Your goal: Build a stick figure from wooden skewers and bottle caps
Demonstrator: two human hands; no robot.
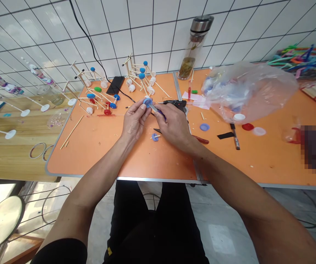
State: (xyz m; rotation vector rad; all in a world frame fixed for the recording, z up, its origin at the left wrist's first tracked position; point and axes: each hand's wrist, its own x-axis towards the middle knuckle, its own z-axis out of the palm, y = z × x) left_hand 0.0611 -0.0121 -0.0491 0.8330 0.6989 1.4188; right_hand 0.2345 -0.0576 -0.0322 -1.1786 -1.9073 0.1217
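**blue cap pinched between your hands above the orange table**

your left hand (136, 121) is closed on a small blue plastic cap (147, 102), its fingers and thumb pinching the round, ribbed disc just above the middle of the table (97, 154). your right hand (174, 126) is closed around a slim craft knife (158, 112), whose narrow steel blade sits right beside the cap's rim. whether the blade touches the cap is too small to tell.

just below your right hand, a second blue cap (155, 137) lies on the smooth orange laminate with a short wooden stick (151, 138) through it. a black hot glue gun (176, 104) lies just past your right hand, and the red grip of a tool (201, 139) pokes out from beneath that hand.

ahead of your left hand stand spindly frames of thin wooden sticks (138, 77) with round blue, white and red pieces attached. to the right, a crumpled clear plastic bag (248, 91) slumps on the table beside a lavender cap (204, 127), a red cap (247, 127) and a black marker (235, 136).
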